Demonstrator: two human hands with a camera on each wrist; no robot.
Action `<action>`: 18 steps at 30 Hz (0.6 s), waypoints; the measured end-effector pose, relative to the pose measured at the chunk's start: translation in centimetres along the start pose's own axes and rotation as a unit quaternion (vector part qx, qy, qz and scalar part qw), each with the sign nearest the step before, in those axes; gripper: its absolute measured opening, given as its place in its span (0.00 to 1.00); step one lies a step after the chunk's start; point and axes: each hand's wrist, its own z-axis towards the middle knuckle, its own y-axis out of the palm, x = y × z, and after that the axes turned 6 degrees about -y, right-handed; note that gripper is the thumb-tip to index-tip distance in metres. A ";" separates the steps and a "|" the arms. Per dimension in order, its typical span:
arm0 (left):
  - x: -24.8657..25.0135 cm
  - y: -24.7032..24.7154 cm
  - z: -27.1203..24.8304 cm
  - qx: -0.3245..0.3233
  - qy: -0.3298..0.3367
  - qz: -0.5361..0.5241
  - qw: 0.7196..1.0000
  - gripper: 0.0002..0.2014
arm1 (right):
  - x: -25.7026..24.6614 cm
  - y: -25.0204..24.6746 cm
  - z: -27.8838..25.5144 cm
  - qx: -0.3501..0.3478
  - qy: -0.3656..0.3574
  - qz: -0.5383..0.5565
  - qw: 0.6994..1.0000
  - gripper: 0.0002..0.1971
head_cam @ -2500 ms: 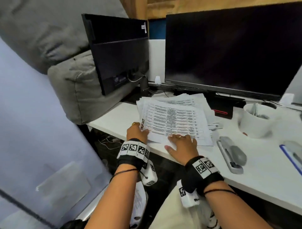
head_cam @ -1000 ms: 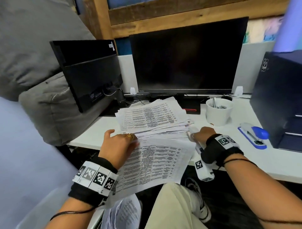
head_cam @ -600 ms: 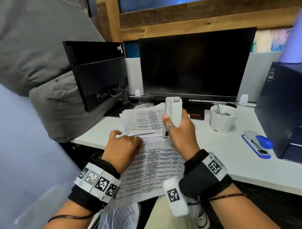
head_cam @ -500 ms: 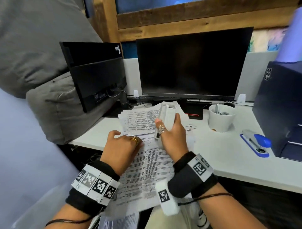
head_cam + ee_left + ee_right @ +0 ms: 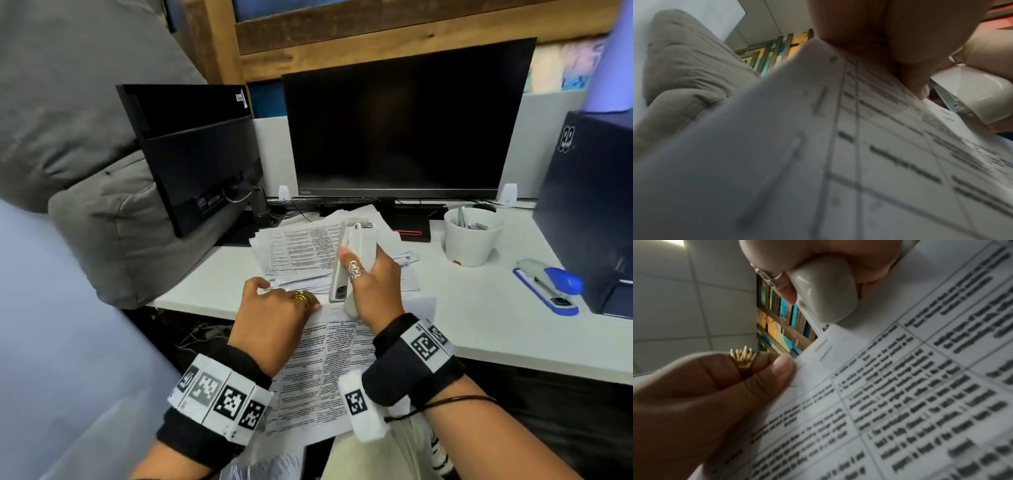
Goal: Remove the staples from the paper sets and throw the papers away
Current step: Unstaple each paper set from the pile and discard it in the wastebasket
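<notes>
A printed paper set (image 5: 329, 370) hangs over the desk's near edge. My left hand (image 5: 274, 308) holds its top left corner, thumb (image 5: 777, 369) on the sheet's edge. Staples (image 5: 822, 99) run down that margin in the left wrist view. My right hand (image 5: 373, 284) grips a white stapler (image 5: 356, 246) upright. The stapler's lower end (image 5: 824, 293) sits just above the top of the set, next to my left fingers. A pile of further printed papers (image 5: 301, 250) lies behind on the desk.
A large dark monitor (image 5: 407, 130) stands at the back, a second one (image 5: 198, 154) turned away at left. A white cup (image 5: 471, 240), a blue stapler (image 5: 548, 287) and a dark blue box (image 5: 592, 205) sit right on the white desk (image 5: 479, 325). A grey cushion (image 5: 102, 222) lies left.
My left hand drew one paper set off the pile to the desk edge. My right hand picked up the white stapler and brought it over the set's top.
</notes>
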 end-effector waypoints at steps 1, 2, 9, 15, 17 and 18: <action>-0.1 0.1 -0.1 -0.017 -0.005 -0.008 1.000 0.19 | 0.0 -0.1 0.1 -0.007 0.004 -0.007 1.000 0.03; -0.3 0.2 -0.3 -0.028 -0.008 -0.023 0.999 0.22 | -0.1 -0.1 0.2 -0.010 0.008 -0.009 1.000 0.03; -0.8 0.0 -0.5 -0.048 -0.016 -0.115 0.992 0.34 | -0.2 -0.8 0.1 -0.035 0.017 -0.040 0.998 0.04; -0.4 -0.4 -0.5 -0.048 -0.008 -0.138 0.989 0.29 | 0.7 -0.4 -0.2 -0.017 0.004 -0.048 0.999 0.04; -0.5 -0.5 -0.5 -0.043 -0.008 -0.135 0.990 0.30 | 1.0 -0.3 -0.4 -0.008 -0.014 -0.056 0.998 0.05; -0.5 -0.6 -0.4 -0.050 -0.009 -0.129 0.990 0.31 | 1.1 -0.2 -0.5 -0.006 -0.020 -0.058 0.998 0.05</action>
